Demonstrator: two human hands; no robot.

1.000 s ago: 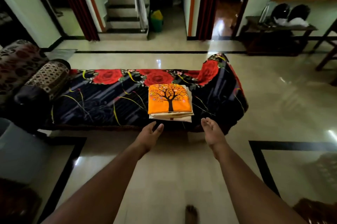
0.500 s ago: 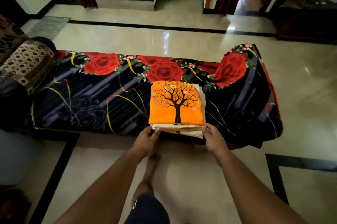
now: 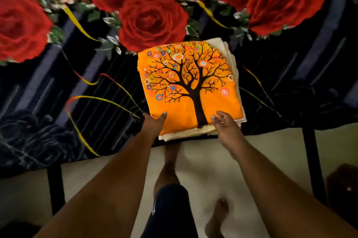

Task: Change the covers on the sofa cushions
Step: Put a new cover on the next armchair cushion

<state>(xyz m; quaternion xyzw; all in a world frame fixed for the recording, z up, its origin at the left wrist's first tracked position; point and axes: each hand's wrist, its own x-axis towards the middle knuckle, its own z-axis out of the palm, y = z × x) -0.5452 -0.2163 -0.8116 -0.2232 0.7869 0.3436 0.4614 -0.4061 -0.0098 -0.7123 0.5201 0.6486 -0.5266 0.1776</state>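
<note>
The step in hand looks like picking up the stack of folded covers, or peeling the top one off it. To do it well, both hands should take the same layer: if only the orange one is wanted, the fingers need to slide between it and the cream fabric below, then lift evenly so the stack underneath does not slump off the near edge. If the whole pile is meant, the fingers should go right under the bottom layer, since the cream folds are splayed on the right side and would likely slip apart.

The left hand (image 3: 155, 123) grips the near left corner of the square orange fabric cover printed with a black tree and coloured rings (image 3: 190, 86); its thumb lies on top of the cloth and the other fingers are hidden beneath, so which layer they hold cannot be told. The right hand (image 3: 225, 128) rests at the near edge just right of the tree trunk, fingers loosely spread and touching the orange surface, not plainly pinching anything.

The orange cover lies directly ahead of both hands, stretching away from them, atop the folded cream cloth covers (image 3: 232, 59) that peek out beyond the right hand and below the near edge. All sits on the dark blanket with large red roses (image 3: 151, 22), which spreads out wide to either side of the hands.
</note>
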